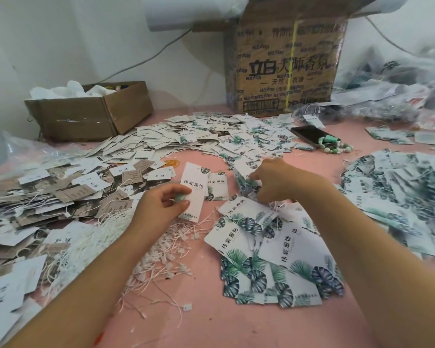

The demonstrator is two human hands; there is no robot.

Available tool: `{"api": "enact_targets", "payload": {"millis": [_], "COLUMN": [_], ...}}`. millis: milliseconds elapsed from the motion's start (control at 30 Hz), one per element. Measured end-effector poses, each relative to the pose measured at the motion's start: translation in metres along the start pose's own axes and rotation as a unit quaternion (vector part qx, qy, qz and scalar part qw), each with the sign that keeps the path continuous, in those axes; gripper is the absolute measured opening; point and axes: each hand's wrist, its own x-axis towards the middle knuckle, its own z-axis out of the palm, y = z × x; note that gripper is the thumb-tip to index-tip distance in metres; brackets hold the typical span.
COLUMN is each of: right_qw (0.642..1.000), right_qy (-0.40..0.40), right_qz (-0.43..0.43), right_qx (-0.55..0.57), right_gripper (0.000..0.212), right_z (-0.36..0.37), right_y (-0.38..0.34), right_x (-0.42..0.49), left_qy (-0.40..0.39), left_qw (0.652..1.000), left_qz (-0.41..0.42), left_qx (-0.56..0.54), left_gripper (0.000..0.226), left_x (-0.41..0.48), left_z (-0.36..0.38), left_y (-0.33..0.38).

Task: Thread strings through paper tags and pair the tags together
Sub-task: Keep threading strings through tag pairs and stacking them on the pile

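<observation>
**One tag pinched, a second within reach**

Head view. The left hand (166,199) is clamped on a single white tag (194,192), thumb and fingers pinching its lower half so that it stands nearly upright above the pink table (211,322). The right hand (271,182) is bent down onto a small stack (246,183) of leaf-print tags just beyond it. Its fingertips are hidden behind the knuckles, so it cannot be told whether they are closed on a tag or only touching the stack. No string is seen in either hand.

The loose strings (166,249) lie in a tangle between the forearms, near the held tag. A string pulled from it will probably drag others along, or snag on its plastic end piece. The fanned tags (274,247) under the right wrist overlap closely, so the right hand may lift two at once, and a sweep of the forearm could scatter them into the strings. Several designs lie near one another, so a mismatched pair is another likely slip.

The table carries heaps on every side: grey and brown tags (60,192) at the left, a far drift (199,136), and a strung pile (399,197) at the right. A phone (312,135) and a green bead bracelet (337,146) sit near the back. A small open box (91,111), a tall printed carton (286,66) and crumpled plastic bags (399,79) stand against the white wall.
</observation>
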Motion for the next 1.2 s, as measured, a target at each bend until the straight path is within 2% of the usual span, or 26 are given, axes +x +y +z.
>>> {"api": "enact_targets", "payload": {"millis": [200,333,500,567,667,800,967,1100,1200], "right_qw": [1.0,0.998,0.997,0.996,0.99,0.956,0.916,0.833,0.81], "right_qy": [-0.006,-0.015,0.002,0.023,0.127,0.272,0.311,0.43,0.448], "right_qz": [-0.021,-0.034,-0.051,-0.057,-0.067,-0.103,-0.254,-0.346,-0.377], "right_qx": [0.009,0.053,0.061,0.057,-0.009,-0.026,-0.01,-0.046,-0.039], "right_gripper": [0.04,0.045,0.029,0.03,0.035,0.03,0.027,0.014,0.011], "right_z": [-0.005,-0.008,-0.008,-0.008,-0.009,-0.014,0.001,0.021,0.032], "right_y": [0.003,0.007,0.009,0.007,0.002,-0.017,-0.061,-0.07,-0.07], "right_x": [-0.002,-0.004,-0.002,-0.001,-0.002,-0.008,-0.012,-0.014,-0.011], "left_qy": [0.005,0.022,0.031,0.019,-0.003,-0.004,0.008,0.03,0.02], "left_qw": [1.0,0.992,0.968,0.964,0.974,0.974,0.968,0.95,0.957], "left_qz": [-0.004,-0.003,-0.055,-0.074,-0.089,-0.098,-0.104,-0.128,-0.096], "left_qx": [-0.03,-0.124,-0.243,-0.257,-0.209,-0.203,-0.228,-0.284,-0.273], "left_gripper": [0.049,0.069,0.085,0.077,0.044,0.036,0.027,0.033,0.026], "left_x": [0.0,0.0,0.005,0.005,0.002,0.001,0.003,0.003,0.0], "left_z": [-0.002,0.0,0.003,0.005,0.011,0.014,0.015,0.015,0.016], "left_y": [0.002,0.006,0.007,0.006,0.005,0.001,-0.002,0.001,0.003]}}
